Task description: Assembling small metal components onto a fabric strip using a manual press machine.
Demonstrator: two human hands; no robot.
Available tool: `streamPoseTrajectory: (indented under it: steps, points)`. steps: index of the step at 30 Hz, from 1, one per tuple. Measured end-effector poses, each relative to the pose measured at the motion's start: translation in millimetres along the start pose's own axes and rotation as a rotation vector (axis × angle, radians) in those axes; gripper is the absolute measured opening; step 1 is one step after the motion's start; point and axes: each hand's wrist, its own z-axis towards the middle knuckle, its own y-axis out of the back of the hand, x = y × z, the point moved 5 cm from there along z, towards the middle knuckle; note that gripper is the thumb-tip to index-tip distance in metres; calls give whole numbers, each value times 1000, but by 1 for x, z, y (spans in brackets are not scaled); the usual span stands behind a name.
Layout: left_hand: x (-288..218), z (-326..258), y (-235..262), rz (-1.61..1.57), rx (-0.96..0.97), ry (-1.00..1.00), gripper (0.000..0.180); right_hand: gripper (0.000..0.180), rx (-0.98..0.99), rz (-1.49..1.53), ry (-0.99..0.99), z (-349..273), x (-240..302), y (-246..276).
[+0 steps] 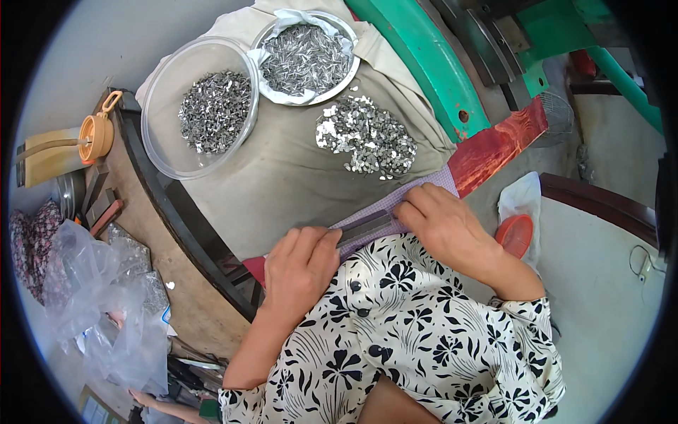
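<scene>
— Beige cloth (pixel 282 177), item one: how does it lie?

— Draped over the work surface, ahead of both sets of fingers. On it, far from the fingertips: clear bowl (pixel 157 145) of small metal pieces; just beside that, a metal dish (pixel 351 67) lined with white plastic, holding thin metal slivers; nearer the fingers, a loose pile (pixel 367 138) of shiny bits on the bare cloth.

— Surroundings?

— Green machine frame (pixel 424 63) beyond the right fingertips, a red part (pixel 494 148) below it. Dark curved rail (pixel 176 212) left of the left fingers. Further left, an orange-capped bottle (pixel 92 138) and crumpled clear bags (pixel 106 297). Pale floor to the right, with an orange lid (pixel 515 234) on white plastic.

— Metal strip (pixel 364 230)?

— Narrow, grey, lying on a lilac checked cloth (pixel 409 196) at the near edge, spanning between the two sets of fingers.

— Hands?

— Left hand (pixel 300 268): fingers curled down, tips pressing the strip's left end. Right hand (pixel 445 226): fingers bent over the right end, covering it. Whether either pinches the strip or only presses it, cannot tell.
</scene>
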Motion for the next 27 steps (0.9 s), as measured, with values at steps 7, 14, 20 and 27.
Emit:
streamPoseTrajectory:
  steps: [7,14,20,27]
  points:
    - [3,-5,-3,-10,33,43,33,19,-276,491,-54,-7,-23,10]
    - [5,0,-1,-59,38,33,33,9,-341,787,-256,-21,-30,-20]
    - [5,1,-1,-83,27,53,32,11,-348,876,-295,-19,-31,-24]
    - [6,-7,7,-56,60,77,28,12,-263,559,-234,-9,-25,0]
